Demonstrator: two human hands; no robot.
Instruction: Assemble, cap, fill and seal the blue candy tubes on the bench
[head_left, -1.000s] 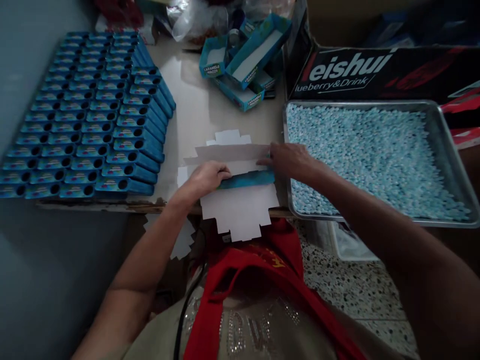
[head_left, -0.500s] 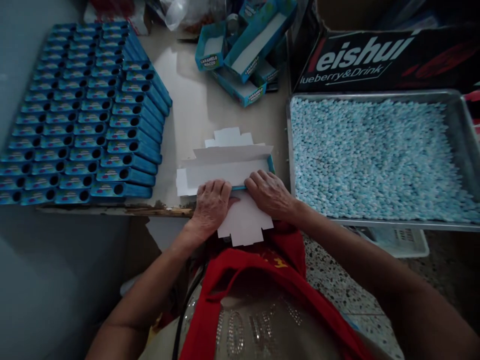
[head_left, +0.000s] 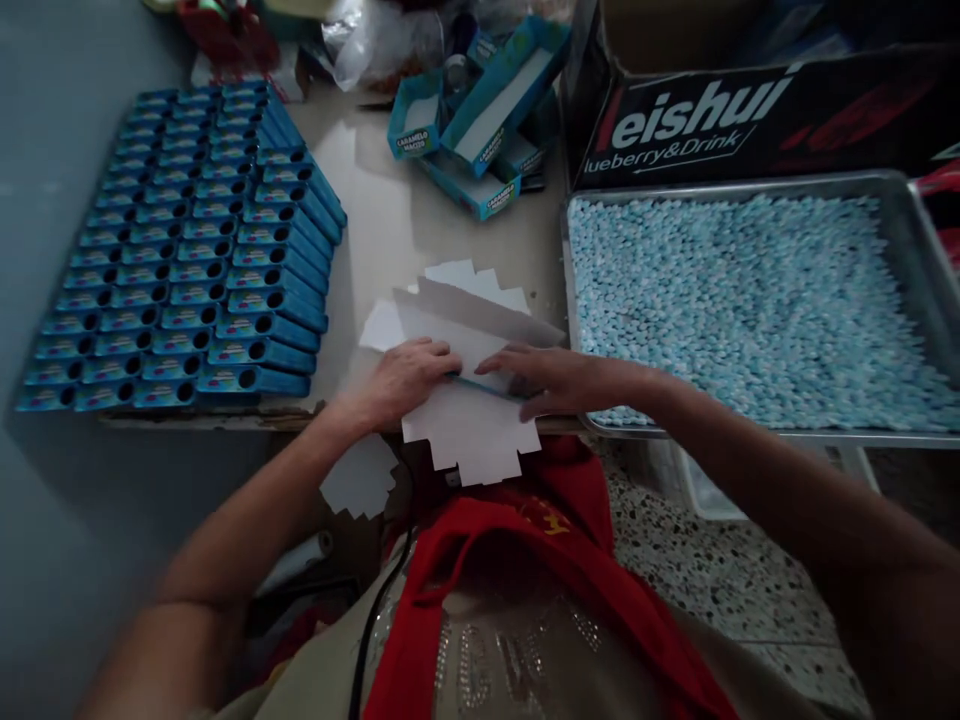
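A partly folded cardboard box (head_left: 487, 325), white inside with a thin blue edge showing, sits slanted in front of me at the table's near edge. My left hand (head_left: 416, 375) is closed over its near wall at the left, the thumb hidden. My right hand (head_left: 536, 375) lies over the right part of the box, slightly blurred, fingers stretched out and thumb apart. Beneath the box is flat white cut cardboard (head_left: 476, 435), its notched flaps hanging over the table edge toward my red apron (head_left: 480, 530) and also showing beyond the box.
Rows of blue boxes with round holes (head_left: 180, 270) stand at left. Open blue trays (head_left: 480, 180) lie piled at the back. At right, a metal tray (head_left: 566, 290) holds small pale-blue pieces, before a black carton (head_left: 705, 130). More notched white cardboard (head_left: 364, 478) shows below the table edge.
The box has turned from nearly straight to slanted, its right end nearer me. My right hand's curled fingers have stretched out. My left hand stays at the near wall. The camera view has shifted slightly.
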